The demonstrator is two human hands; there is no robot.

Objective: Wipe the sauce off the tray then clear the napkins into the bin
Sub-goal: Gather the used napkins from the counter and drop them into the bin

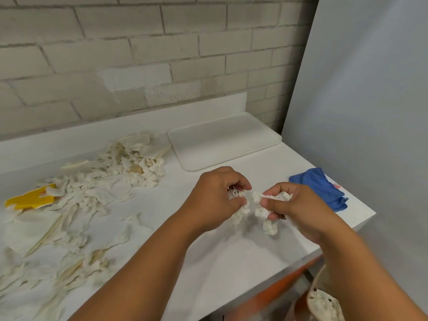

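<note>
- White crumpled napkin pieces sit in both hands above the white counter (231, 262), at about 5 o'clock from the tray.
- Left hand (215, 200) has fingers and thumb curled round one napkin wad (239, 208), pinching it.
- Right hand (298, 209) grasps a second napkin wad (266, 212) between thumb and curled fingers; a tail of it hangs below the hand.
- The two wads lie just beside each other; whether they are joined I cannot tell.
- White tray (222, 140) rests flat on the counter at 12 o'clock from the hands, against the backsplash, its surface looking clean.
- A heap of torn napkins (99, 181) spreads across the counter at 9 o'clock, some stained yellowish.
- Yellow packet (30, 200) lies at the heap's far left edge.
- Blue cloth (322, 188) lies bunched at 2 o'clock, near the counter's right edge.
</note>
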